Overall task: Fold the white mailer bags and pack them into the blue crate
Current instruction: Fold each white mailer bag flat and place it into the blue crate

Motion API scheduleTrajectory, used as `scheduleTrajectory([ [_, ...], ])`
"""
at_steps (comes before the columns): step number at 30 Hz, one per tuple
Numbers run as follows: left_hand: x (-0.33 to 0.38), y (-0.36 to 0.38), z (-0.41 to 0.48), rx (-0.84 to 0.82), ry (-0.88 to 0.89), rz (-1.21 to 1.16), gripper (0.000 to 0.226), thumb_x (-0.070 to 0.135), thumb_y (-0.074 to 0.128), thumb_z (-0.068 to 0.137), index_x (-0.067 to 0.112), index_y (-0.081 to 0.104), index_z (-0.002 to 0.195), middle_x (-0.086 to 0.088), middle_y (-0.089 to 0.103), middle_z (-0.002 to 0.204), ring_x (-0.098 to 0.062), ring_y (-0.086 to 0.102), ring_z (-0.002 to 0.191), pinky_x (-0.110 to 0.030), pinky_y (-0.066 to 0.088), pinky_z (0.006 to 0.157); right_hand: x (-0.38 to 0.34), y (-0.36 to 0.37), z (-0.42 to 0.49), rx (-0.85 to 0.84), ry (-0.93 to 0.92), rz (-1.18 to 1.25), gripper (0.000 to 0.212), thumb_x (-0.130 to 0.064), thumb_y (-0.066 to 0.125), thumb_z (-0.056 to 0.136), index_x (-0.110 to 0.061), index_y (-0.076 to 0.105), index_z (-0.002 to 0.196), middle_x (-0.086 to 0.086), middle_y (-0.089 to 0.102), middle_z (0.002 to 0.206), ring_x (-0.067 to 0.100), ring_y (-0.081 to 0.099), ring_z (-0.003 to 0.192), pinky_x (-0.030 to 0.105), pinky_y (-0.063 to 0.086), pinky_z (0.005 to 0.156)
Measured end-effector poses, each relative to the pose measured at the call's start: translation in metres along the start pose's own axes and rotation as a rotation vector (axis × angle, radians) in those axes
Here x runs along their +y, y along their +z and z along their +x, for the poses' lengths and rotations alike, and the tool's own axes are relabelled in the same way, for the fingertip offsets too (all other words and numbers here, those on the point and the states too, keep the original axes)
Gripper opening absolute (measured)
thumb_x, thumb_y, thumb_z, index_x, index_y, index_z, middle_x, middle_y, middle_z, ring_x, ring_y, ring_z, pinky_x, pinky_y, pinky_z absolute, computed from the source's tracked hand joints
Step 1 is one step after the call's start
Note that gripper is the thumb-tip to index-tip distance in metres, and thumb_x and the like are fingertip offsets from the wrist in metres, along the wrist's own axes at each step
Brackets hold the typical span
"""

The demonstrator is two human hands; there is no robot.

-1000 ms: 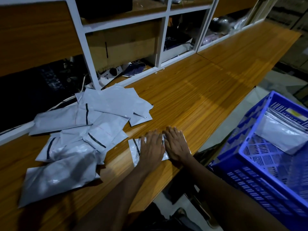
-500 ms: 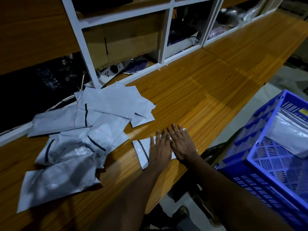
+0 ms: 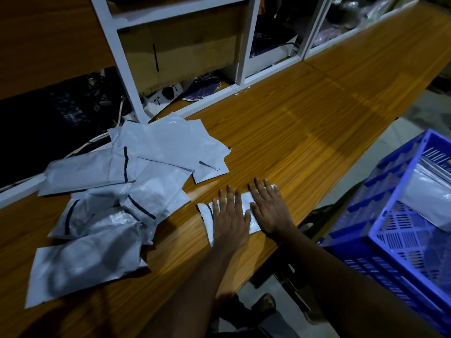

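Pressure is being applied by left grip and right grip, fingers straight and spread, flattening a folded white mailer bag near the tabletop front edge. A dark strip is showing at the bag's left end. Unfolded mailer bags are lying heaped to the left, and the blue crate is standing to the right.

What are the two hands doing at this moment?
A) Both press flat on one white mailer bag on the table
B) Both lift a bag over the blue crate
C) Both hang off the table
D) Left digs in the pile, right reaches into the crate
A: the left hand and right hand lie side by side, fingers straight, on the white mailer bag on the wooden table.
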State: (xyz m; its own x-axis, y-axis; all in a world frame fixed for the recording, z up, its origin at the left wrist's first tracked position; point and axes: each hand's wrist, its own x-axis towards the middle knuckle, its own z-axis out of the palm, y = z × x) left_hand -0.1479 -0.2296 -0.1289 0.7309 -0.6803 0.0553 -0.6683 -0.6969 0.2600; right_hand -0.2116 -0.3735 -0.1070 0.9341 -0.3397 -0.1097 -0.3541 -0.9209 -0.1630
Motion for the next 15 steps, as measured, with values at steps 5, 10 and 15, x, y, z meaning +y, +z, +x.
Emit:
scheduleTrajectory([
  [5,-0.012,-0.002,-0.005,-0.006,-0.028,0.029,0.067,0.049,0.015,0.103,0.011,0.031,0.155,-0.017,0.021,0.163,-0.037,0.021,0.15,-0.056,0.019,0.118,0.0,0.0,0.0,0.008,-0.012,0.005,0.07,-0.056,-0.003,0.101,-0.021,0.007,0.16,0.002,-0.002,0.166,0.024,-0.009,0.153,0.044,-0.004,0.124],
  [10,-0.028,-0.005,-0.011,-0.017,0.02,0.036,0.072,0.051,0.003,0.103,0.009,0.025,0.157,-0.016,0.015,0.165,-0.036,0.016,0.152,-0.054,0.023,0.119,0.003,0.0,0.0,0.003,-0.015,0.005,0.068,-0.056,-0.001,0.101,-0.022,0.003,0.16,0.003,-0.002,0.167,0.022,-0.01,0.153,0.041,-0.007,0.123],
  [15,-0.044,-0.013,-0.019,-0.024,0.071,0.062,0.071,0.05,0.012,0.102,0.008,0.023,0.157,-0.016,0.014,0.165,-0.038,0.014,0.151,-0.053,0.02,0.12,0.003,-0.001,-0.003,-0.007,-0.003,0.016,0.069,-0.058,0.0,0.1,-0.023,0.001,0.16,0.0,-0.005,0.167,0.02,-0.013,0.152,0.039,-0.011,0.122],
])
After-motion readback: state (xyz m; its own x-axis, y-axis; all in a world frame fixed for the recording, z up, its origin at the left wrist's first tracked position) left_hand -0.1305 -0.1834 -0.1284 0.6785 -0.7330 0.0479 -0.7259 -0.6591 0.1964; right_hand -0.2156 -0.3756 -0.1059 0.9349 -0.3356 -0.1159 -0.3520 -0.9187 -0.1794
